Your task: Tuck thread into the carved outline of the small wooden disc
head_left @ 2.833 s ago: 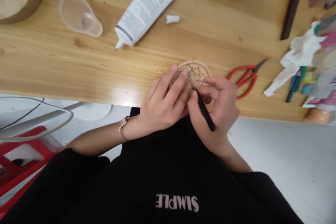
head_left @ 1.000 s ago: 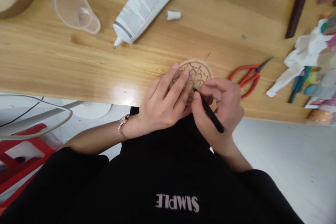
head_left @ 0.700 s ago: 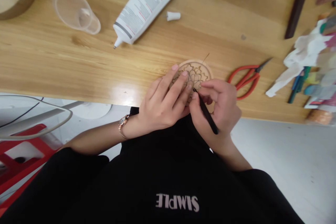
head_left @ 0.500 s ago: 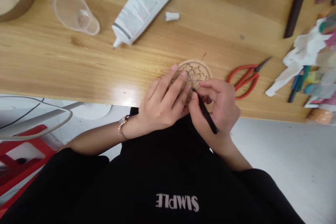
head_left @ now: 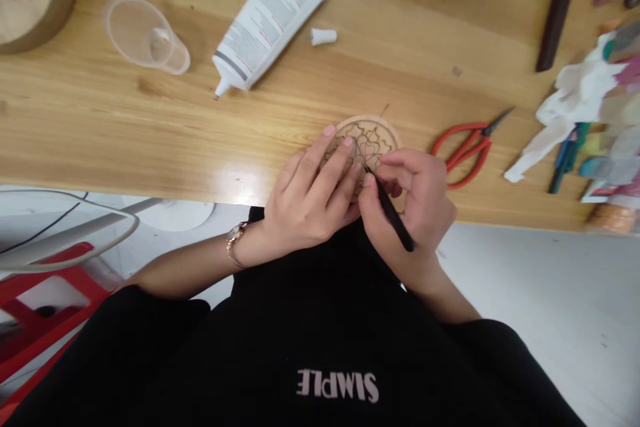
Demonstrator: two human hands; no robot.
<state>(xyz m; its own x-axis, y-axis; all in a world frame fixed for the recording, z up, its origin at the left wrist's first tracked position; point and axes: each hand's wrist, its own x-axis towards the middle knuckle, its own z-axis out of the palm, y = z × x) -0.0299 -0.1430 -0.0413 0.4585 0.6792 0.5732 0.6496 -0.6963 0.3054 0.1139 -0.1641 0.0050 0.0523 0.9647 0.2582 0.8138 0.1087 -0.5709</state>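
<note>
A small round wooden disc [head_left: 376, 135] with a flower pattern outlined in thin wire lies near the front edge of the wooden table [head_left: 100, 120]. My left hand [head_left: 313, 193] lies on the disc's left part, fingers stretched out and pressing it down. My right hand [head_left: 413, 203] is closed round black tweezers [head_left: 393, 217], their tip touching the pattern close to my left fingertips. A thin wire end sticks out past the disc's far rim.
A white glue tube [head_left: 270, 17] with its cap [head_left: 323, 36] off lies behind. A clear measuring cup [head_left: 143, 33] and a wood slab [head_left: 35, 0] are at the left. Red scissors [head_left: 465, 147], a dark handled tool [head_left: 555, 13] and coloured packets [head_left: 600, 120] lie at the right.
Both hands stay on the disc. The tweezers' tip has shifted slightly over the pattern, and the wire end past the disc's rim has swung a little.
</note>
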